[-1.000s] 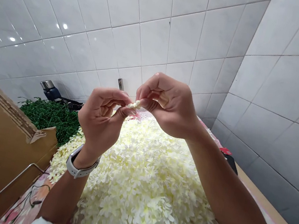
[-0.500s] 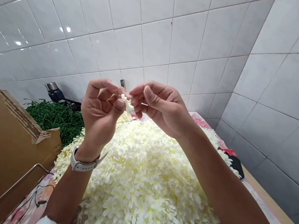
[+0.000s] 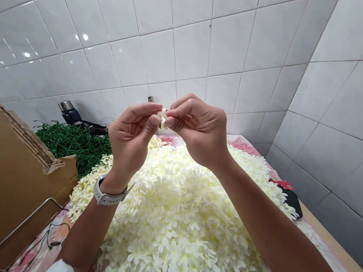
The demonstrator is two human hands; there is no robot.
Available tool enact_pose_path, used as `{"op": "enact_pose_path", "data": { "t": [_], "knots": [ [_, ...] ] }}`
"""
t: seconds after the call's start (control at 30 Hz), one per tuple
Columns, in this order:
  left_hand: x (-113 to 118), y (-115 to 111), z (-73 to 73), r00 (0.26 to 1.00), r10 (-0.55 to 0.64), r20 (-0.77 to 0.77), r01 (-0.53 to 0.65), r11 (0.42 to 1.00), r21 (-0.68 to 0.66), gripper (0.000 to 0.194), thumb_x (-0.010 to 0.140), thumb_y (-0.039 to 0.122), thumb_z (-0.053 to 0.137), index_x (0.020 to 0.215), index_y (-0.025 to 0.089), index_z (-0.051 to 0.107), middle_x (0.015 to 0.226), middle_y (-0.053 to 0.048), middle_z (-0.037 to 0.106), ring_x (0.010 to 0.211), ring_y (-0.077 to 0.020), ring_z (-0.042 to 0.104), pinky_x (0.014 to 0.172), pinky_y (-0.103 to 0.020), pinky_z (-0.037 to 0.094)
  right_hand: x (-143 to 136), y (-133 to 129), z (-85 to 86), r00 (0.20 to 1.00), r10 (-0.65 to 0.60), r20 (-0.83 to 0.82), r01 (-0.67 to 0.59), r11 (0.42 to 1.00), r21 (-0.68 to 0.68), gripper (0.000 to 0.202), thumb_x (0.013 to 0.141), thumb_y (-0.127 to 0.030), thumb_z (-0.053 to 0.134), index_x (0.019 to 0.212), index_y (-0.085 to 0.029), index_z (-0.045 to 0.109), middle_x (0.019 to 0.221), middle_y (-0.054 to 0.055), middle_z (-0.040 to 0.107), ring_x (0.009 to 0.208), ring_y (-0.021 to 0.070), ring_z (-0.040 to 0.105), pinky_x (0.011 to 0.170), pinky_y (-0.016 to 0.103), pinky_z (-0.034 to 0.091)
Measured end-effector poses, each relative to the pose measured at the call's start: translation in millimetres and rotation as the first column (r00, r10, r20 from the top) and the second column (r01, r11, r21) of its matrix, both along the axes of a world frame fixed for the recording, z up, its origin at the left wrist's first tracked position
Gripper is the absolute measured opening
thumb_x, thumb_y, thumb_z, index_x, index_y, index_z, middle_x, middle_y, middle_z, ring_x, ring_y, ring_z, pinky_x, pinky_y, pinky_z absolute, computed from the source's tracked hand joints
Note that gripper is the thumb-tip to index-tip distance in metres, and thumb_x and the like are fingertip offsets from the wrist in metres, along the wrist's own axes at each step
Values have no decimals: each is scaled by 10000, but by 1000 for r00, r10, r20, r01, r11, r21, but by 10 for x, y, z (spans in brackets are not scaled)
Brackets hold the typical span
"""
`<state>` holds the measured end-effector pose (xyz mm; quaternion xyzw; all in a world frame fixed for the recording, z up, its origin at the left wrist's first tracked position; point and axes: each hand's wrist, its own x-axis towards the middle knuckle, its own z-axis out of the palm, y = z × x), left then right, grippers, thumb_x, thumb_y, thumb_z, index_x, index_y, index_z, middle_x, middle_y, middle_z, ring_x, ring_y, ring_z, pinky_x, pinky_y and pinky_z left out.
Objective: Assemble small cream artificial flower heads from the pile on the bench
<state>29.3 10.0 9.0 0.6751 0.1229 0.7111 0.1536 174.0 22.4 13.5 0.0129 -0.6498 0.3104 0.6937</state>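
Between my two hands is a small white artificial flower (image 3: 162, 117), raised above a large heap of loose white and pale yellow flowers (image 3: 187, 221). My left hand (image 3: 135, 130), with a light watch strap on its wrist, pinches the flower from the left between thumb and fingers. From the right, my right hand (image 3: 199, 127) has its thumb and forefinger closed at the flower's other side. The fingertips of both hands almost meet and cover part of the flower, so its exact shape is hard to see.
Green artificial stems (image 3: 72, 145) lie beyond the heap on the left, near a dark bottle (image 3: 70, 112). A cardboard box (image 3: 0, 188) and a metal wire frame (image 3: 19, 229) stand at left. A black phone (image 3: 292, 202) lies at right. Tiled walls (image 3: 197, 45) rise behind.
My right hand's thumb and fingers have closed onto the flower, where they were apart from it before. My left hand has kept its pinch and shifted slightly right.
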Motion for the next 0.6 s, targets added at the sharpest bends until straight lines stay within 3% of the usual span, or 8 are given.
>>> {"op": "enact_pose_path", "data": {
  "t": [0.23, 0.33, 0.6],
  "knots": [
    [-41, 52, 8, 994, -64, -93, 76, 989, 125, 275, 814, 333, 837, 1078, 269, 793, 964, -18, 793, 828, -85, 736, 729, -182, 622, 21, -50, -2, 983, -177, 46, 167, 973, 162, 167, 897, -97, 674, 754, -177, 644, 791, -7, 610, 738, 95, 584, 656, 258, 476],
    [-16, 19, 21, 995, -35, -93, 50, 986, 161, 264, 784, 273, 864, 1038, 246, 796, 922, -13, 768, 825, -83, 725, 722, -175, 616, 21, -61, 1, 957, -285, 61, 261, 931, 254, 210, 918, -49, 569, 750, -174, 595, 772, -6, 578, 723, 90, 541, 642, 250, 433],
    [70, -26, 15, 997, 57, -56, -38, 953, 300, 199, 779, 201, 867, 946, 200, 759, 835, 5, 714, 764, -68, 679, 682, -176, 583, -3, -85, -20, 918, -394, 56, 351, 868, 350, 265, 754, 56, 419, 741, -203, 471, 752, -14, 474, 670, 99, 421, 589, 248, 346]
  ]
}}
